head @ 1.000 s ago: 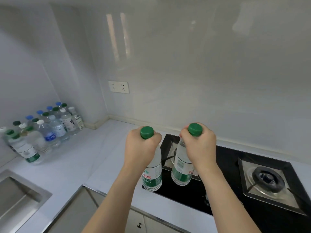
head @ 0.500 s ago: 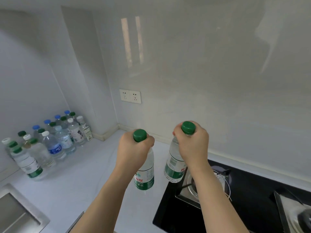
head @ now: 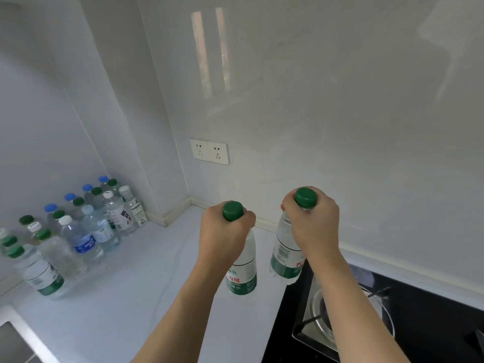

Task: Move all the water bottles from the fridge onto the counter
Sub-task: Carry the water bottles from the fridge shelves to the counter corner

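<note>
Many bottles (head: 78,231) already stand on the surface (head: 146,279); both hands' fingers grip two more, seemingly not yet set down; fridge unseen.

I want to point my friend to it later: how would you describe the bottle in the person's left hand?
Start at the black stove on the right of the white counter. Just left of its edge, two green-capped bottles are gripped by the neck. The left-hand bottle is the one over bare counter, with red characters on its green-and-white label; the left hand covers its shoulder.
</note>
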Demonstrator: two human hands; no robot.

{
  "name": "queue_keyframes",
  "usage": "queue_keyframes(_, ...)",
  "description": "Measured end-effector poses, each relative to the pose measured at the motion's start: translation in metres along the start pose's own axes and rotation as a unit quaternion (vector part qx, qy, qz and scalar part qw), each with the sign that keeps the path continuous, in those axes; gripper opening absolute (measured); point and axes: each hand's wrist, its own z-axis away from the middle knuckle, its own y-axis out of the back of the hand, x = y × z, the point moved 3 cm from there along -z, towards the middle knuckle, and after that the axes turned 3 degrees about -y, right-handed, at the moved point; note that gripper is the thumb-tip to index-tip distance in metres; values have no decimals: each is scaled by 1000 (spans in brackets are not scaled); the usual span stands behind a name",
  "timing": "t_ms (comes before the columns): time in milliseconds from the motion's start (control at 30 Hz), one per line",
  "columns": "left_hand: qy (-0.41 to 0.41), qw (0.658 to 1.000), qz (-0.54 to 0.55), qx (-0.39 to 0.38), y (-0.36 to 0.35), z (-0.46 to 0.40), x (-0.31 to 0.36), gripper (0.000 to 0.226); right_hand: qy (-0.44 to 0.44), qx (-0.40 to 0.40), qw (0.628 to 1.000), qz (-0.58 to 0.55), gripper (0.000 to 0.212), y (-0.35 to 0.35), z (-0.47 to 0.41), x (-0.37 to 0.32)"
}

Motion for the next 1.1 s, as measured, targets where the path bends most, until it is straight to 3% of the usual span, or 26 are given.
queue_keyframes(333, 17, 1000, -5, -19, 33, -54, -36, 32, -24, -22, 999, -4, 12, -72, -15, 8)
queue_keyframes(767, -5, 1000, -12, 6, 147, -145, -108, 24, -47, -123, 991, 6, 16, -245, -27, 0)
queue_keyframes(933, -91, 978, -186, 9, 187, -168, -138, 25, -68, -173, 982, -6, 24, -309, -24, 8)
queue_keyframes(1100, -47, 947, -316, 23, 239, -192, -186, 37, -114, -258, 959, -18, 11, -383, -16, 20)
